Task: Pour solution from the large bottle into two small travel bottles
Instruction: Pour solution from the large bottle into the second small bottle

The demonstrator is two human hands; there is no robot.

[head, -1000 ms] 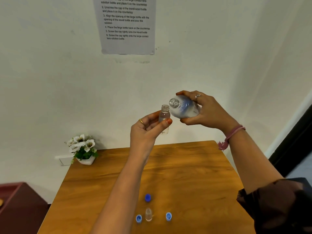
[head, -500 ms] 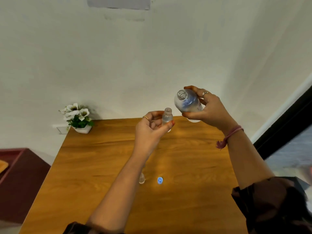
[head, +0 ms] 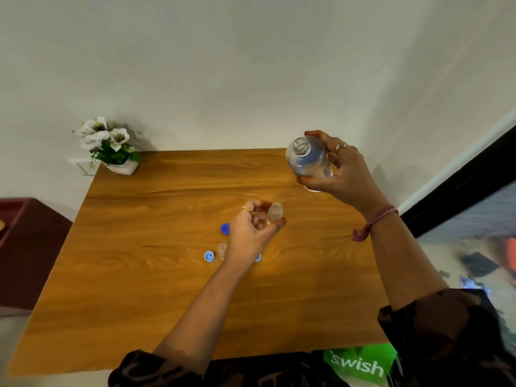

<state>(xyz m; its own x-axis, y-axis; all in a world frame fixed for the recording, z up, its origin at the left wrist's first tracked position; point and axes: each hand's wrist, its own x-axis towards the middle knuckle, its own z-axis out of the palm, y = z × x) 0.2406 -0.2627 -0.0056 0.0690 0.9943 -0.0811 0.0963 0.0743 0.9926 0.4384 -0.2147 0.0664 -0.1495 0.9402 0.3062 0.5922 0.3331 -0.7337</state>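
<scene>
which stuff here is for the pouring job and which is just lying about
Job: large bottle in right hand; travel bottle in left hand; second travel bottle; blue caps.
Lying about: flower pot; green bag.

Wooden table (head: 139,275) against pale wall (head: 223,65); perhaps maroon cabinet (head: 25,247) left.

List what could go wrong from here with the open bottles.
1. The large bottle is uncapped and tilted in the right hand; it may spill on the table.
2. The left hand pinches the open travel bottle by the fingers; it could slip.
3. That arm crosses the second travel bottle and may topple it.
</scene>
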